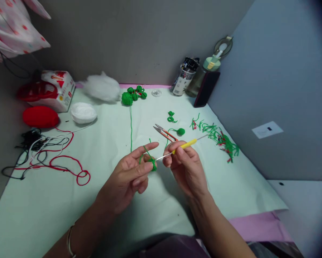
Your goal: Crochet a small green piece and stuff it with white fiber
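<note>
My left hand [132,172] pinches a small green crochet piece [152,164] between thumb and fingers, with the index finger stretched out and green yarn [131,125] running over it. My right hand [183,161] grips a yellow-handled crochet hook [183,146], whose metal tip points into the green piece. The yarn strand leads back across the pale green table cover [56,200] to a green yarn ball [126,98] at the rear. Both hands hover over the middle of the table.
Red-handled thread snips [164,133] and a small green pompom [180,131] lie just beyond my hands. Green yarn scraps [222,139] lie right. Red yarn [39,116], white yarn [83,112], tangled cords [42,150], white stuffing [101,87], a pen cup [183,80] and a bottle [203,77] stand around.
</note>
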